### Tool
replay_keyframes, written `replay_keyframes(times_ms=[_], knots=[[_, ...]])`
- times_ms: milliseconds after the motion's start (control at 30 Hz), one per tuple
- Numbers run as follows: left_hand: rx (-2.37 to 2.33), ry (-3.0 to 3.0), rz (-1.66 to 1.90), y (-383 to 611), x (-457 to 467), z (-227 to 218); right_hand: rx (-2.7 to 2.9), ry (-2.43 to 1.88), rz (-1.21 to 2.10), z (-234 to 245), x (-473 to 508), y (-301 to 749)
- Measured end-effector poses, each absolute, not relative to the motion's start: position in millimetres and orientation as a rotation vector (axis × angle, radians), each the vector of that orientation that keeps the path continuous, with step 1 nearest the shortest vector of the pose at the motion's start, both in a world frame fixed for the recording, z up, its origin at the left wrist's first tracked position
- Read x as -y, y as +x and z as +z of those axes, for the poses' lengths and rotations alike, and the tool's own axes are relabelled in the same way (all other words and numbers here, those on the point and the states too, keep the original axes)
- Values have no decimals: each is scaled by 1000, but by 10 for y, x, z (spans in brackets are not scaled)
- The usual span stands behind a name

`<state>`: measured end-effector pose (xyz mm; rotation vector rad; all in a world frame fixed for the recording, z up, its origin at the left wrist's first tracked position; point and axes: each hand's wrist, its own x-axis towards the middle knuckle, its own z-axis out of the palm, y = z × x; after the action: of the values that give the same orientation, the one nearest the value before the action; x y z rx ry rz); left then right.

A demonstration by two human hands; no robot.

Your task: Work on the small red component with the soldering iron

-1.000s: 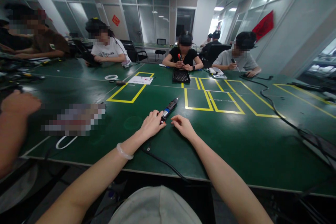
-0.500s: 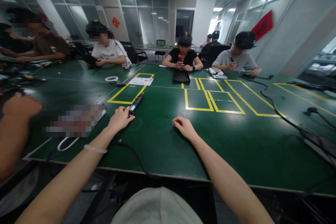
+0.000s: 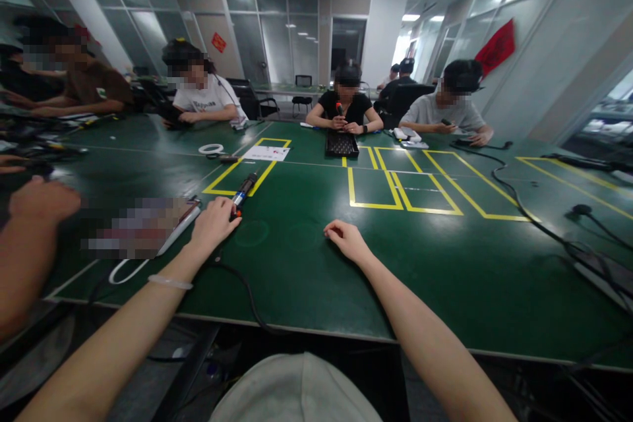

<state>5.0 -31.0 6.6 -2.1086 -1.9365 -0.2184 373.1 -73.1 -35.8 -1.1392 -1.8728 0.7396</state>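
Note:
My left hand (image 3: pixel 212 223) is closed round the near end of a corded electric screwdriver (image 3: pixel 244 188) that lies on the green table (image 3: pixel 316 264), its tip pointing away over a yellow tape line. Its black cable (image 3: pixel 247 297) trails back over the near table edge. My right hand (image 3: pixel 346 239) rests on the table to the right, fingers curled in a loose fist, with nothing visible in it. A white bracelet (image 3: pixel 169 282) is on my left wrist.
Yellow tape rectangles (image 3: pixel 395 188) mark the table. A black tray (image 3: pixel 341 143) and a white paper (image 3: pixel 266 153) lie farther off. Several people sit round the table. A neighbour's arm (image 3: pixel 30 237) is at the left. Black cables (image 3: pixel 534 217) run across the right side.
My left hand has slid the screwdriver from the middle of the table leftward to the yellow rectangle's corner. My right hand has stayed in place.

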Motion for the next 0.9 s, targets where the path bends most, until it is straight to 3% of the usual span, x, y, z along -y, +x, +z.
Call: replay_keyframes(times_ms=[333, 433, 567, 700, 900], knots=[[1915, -2102, -400, 190, 442, 155, 1887, -1133, 719, -356, 724, 3736], [1989, -2216, -687, 265, 419, 156, 1882, -1127, 730, -358, 721, 3729], [2147, -2682, -1363, 688, 407, 137, 1841, -1102, 783, -377, 702, 3718], [2231, -3074, -1648, 1353, 477, 110, 1696, -1054, 1008, -392, 673, 3711], [1849, -3303, -1538, 1920, 592, 35, 1389, -907, 1454, -329, 696, 3700]])
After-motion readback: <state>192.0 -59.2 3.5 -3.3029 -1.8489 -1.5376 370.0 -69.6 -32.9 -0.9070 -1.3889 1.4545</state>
